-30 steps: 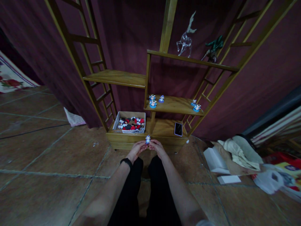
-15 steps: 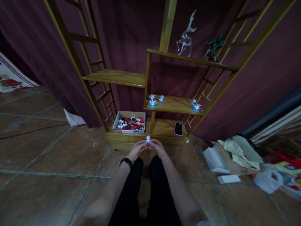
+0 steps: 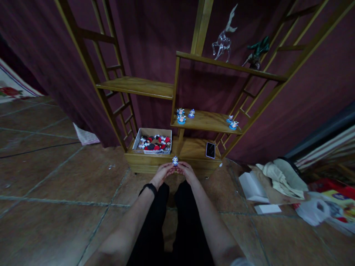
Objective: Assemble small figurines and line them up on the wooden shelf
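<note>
Between both hands a small white-and-purple figurine (image 3: 175, 160) stands upright, held by its base in front of the cabinet. My left hand (image 3: 164, 173) pinches it from the left, and my right hand (image 3: 185, 170) from the right. Just beyond the left hand, an open cardboard box (image 3: 135, 145) holds many red, white and dark figurines. On the middle shelf (image 3: 209, 120) a purple-based figurine (image 3: 191, 113) stands near two blue-based figurines (image 3: 181, 119) at the left end. Two more small figurines (image 3: 233, 125) stand at the right end.
A phone (image 3: 210, 150) lies on the lower board. Above, a clear deer ornament (image 3: 222, 44) and a dark green ornament (image 3: 256, 53) occupy the top shelf. White boxes (image 3: 253, 187), cloth and a plastic bag (image 3: 313, 210) lie on the floor at the right.
The view has shifted slightly, so the shelves appear a little higher and the upper ones farther right. Both hands still hold the figurine in nearly the same place.
</note>
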Demonstrator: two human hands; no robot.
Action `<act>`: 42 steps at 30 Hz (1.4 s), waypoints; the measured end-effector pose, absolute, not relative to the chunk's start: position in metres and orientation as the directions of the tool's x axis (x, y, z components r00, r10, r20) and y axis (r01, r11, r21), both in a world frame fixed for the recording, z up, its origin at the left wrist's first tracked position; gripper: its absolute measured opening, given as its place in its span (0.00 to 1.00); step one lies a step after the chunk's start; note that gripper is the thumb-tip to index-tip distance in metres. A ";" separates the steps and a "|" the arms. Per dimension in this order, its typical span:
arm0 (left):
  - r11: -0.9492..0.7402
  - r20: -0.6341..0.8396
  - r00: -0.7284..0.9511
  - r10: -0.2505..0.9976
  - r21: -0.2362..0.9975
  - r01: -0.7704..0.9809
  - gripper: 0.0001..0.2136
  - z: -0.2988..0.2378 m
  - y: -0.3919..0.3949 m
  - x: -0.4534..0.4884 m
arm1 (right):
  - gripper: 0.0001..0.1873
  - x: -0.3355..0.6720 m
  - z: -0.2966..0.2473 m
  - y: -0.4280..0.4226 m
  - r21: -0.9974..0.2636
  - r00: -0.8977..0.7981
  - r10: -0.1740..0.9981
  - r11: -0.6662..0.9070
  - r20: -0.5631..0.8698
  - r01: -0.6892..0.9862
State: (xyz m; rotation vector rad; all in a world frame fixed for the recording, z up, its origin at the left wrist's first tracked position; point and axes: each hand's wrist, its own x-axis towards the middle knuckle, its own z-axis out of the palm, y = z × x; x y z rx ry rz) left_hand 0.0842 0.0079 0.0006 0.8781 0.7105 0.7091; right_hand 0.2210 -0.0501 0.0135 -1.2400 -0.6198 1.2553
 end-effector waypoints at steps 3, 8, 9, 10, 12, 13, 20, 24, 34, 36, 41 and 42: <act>0.447 -0.238 0.571 0.785 0.856 -0.258 0.14 0.003 0.006 0.083 | 0.19 0.220 0.016 -0.050 -0.918 0.278 0.922 -0.158 -0.269 -0.364; 0.447 -0.228 0.580 0.782 0.854 -0.267 0.16 0.004 0.006 0.083 | 0.19 0.218 0.018 -0.050 -0.914 0.284 0.919 -0.156 -0.273 -0.374; 0.447 -0.227 0.580 0.782 0.853 -0.270 0.15 0.004 0.006 0.083 | 0.19 0.218 0.018 -0.050 -0.913 0.285 0.919 -0.155 -0.273 -0.376; 0.449 -0.228 0.578 0.784 0.851 -0.273 0.15 0.003 0.007 0.083 | 0.19 0.217 0.019 -0.050 -0.913 0.286 0.919 -0.153 -0.273 -0.379; 0.455 -0.236 0.563 0.792 0.843 -0.286 0.15 0.003 0.007 0.084 | 0.18 0.216 0.020 -0.051 -0.912 0.284 0.921 -0.148 -0.268 -0.382; 0.459 -0.243 0.553 0.797 0.838 -0.294 0.15 0.003 0.007 0.084 | 0.18 0.216 0.020 -0.051 -0.913 0.281 0.922 -0.146 -0.265 -0.382; 0.463 -0.246 0.526 0.814 0.822 -0.332 0.16 0.003 0.005 0.084 | 0.17 0.216 0.017 -0.051 -0.921 0.289 0.924 -0.135 -0.251 -0.366; 0.464 -0.253 0.513 0.820 0.819 -0.337 0.15 0.002 0.006 0.084 | 0.18 0.218 0.013 -0.050 -0.916 0.275 0.928 -0.138 -0.253 -0.377; 0.470 -0.258 0.513 0.819 0.813 -0.342 0.12 0.000 0.005 0.085 | 0.16 0.216 0.019 -0.053 -0.921 0.289 0.924 -0.132 -0.248 -0.368; 0.472 -0.259 0.514 0.818 0.812 -0.343 0.11 0.000 0.005 0.084 | 0.16 0.215 0.021 -0.054 -0.924 0.288 0.926 -0.130 -0.243 -0.360; 0.468 -0.257 0.507 0.823 0.812 -0.348 0.10 0.002 0.003 0.084 | 0.16 0.214 0.020 -0.054 -0.928 0.303 0.922 -0.129 -0.242 -0.351; 0.467 -0.258 0.504 0.824 0.813 -0.348 0.10 0.002 0.003 0.084 | 0.16 0.215 0.019 -0.054 -0.927 0.301 0.923 -0.128 -0.241 -0.352</act>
